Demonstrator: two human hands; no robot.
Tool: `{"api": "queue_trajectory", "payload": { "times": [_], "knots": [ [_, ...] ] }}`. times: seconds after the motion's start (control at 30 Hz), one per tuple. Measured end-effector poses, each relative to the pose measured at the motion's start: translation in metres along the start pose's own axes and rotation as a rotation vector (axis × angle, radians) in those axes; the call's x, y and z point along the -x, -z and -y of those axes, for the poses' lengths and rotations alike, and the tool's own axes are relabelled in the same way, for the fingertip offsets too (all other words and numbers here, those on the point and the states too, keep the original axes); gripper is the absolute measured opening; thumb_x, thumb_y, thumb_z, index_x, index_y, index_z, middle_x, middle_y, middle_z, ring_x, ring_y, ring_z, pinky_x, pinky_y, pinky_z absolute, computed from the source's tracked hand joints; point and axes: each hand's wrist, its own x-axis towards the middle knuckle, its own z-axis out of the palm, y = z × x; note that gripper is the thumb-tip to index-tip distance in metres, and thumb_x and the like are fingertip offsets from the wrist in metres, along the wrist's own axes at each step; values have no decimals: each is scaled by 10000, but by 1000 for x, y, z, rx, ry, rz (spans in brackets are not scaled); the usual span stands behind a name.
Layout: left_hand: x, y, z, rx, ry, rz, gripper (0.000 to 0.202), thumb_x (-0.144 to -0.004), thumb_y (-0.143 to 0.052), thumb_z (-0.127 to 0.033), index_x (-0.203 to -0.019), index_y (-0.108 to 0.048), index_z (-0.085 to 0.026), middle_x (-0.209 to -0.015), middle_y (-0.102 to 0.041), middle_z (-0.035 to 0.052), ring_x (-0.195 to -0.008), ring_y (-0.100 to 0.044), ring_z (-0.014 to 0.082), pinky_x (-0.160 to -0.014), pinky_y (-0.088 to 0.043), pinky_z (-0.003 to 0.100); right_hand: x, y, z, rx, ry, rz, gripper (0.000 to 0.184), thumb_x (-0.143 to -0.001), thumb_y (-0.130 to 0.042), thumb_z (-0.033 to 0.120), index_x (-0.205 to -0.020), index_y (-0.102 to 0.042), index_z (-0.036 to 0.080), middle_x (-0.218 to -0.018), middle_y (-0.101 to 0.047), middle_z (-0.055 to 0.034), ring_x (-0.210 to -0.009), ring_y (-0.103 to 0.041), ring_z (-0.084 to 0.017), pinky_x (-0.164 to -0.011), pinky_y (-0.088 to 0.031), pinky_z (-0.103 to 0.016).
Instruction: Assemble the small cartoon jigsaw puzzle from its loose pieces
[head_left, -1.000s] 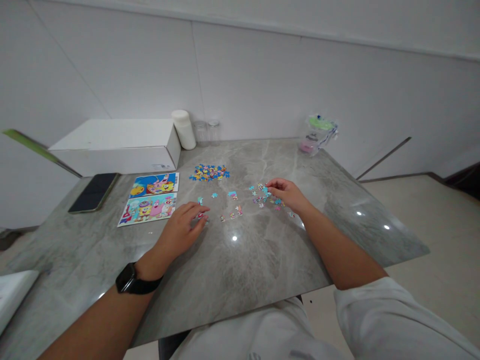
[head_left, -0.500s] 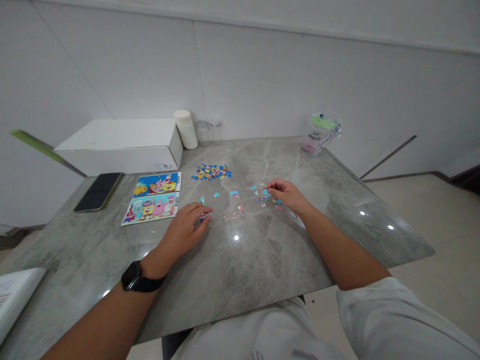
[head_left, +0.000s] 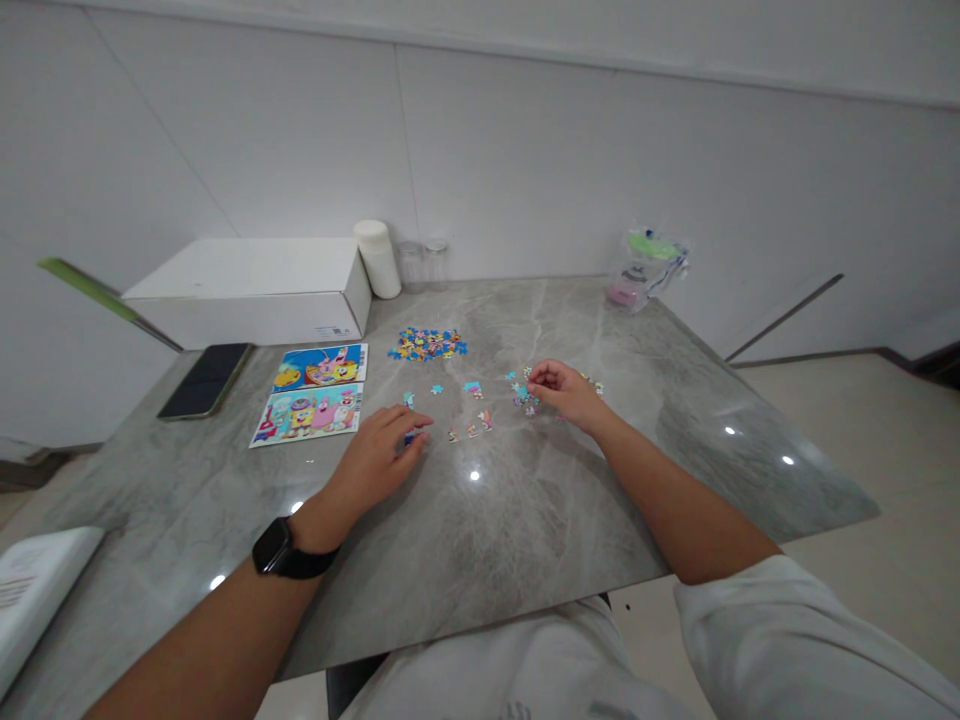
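Note:
My left hand (head_left: 384, 447) rests on the table with its fingers apart, partly covering a dark blue jigsaw piece (head_left: 410, 438). Just beyond its fingers lies a light blue piece (head_left: 409, 399). Over a loose cluster of small jigsaw pieces (head_left: 523, 395), my right hand (head_left: 564, 388) has its thumb and fingers drawn together in a pinch; whatever they hold is too small to make out. Between the hands lie a few joined blue and pink pieces (head_left: 472, 389), a single light blue piece (head_left: 437, 389) and several pieces in a short row (head_left: 472, 430).
Farther back lies a pile of blue and yellow pieces (head_left: 427, 344). Two cartoon picture cards (head_left: 307, 413) and a phone (head_left: 205, 380) are at left, before a white box (head_left: 247, 315). A white cylinder (head_left: 378, 260), glasses (head_left: 436, 262) and a bagged item (head_left: 643, 270) stand along the wall.
My right hand has shifted slightly left over the cluster, its fingers more curled. Pieces behind its knuckles now show. My left hand stays in place; the whole view has moved a little.

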Motion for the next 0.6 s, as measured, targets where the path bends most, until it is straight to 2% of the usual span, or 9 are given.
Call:
{"api": "queue_trajectory", "payload": {
  "times": [0.2,0.33,0.47,0.6],
  "knots": [
    [0,-2,-1,-14,-7,-14,266,-1044,-523,-348,-1172,-723,-228,-1163,-737,98,-1144,-669,278,-1031,-533,468,-4,-3,3,42,20,12,352,-721,-850,449,-902,-646,225,-811,-702,4,-728,-642,-151,-697,-508,-287],
    [-9,6,1,-20,-7,-46,269,-1033,-532,-337,-1189,-723,-229,-1168,-741,94,-1128,-669,274,-1019,-529,464,-18,-4,14,146,59,55,301,-746,-803,410,-936,-669,219,-819,-698,6,-716,-634,-146,-679,-498,-280],
    [-33,21,1,0,19,-63,262,-1016,-557,-320,-1192,-721,-218,-1131,-744,81,-1035,-679,249,-976,-530,432,-39,-13,29,240,121,100,293,-764,-773,375,-990,-673,218,-807,-699,12,-680,-614,-142,-647,-473,-270],
    [-69,26,-4,56,75,-91,219,-964,-654,-365,-1091,-747,-211,-1073,-754,63,-1001,-679,234,-945,-523,393,-62,-37,48,216,182,205,303,-783,-758,336,-1045,-669,214,-826,-717,7,-739,-653,-156,-690,-497,-273]
  ]
}}
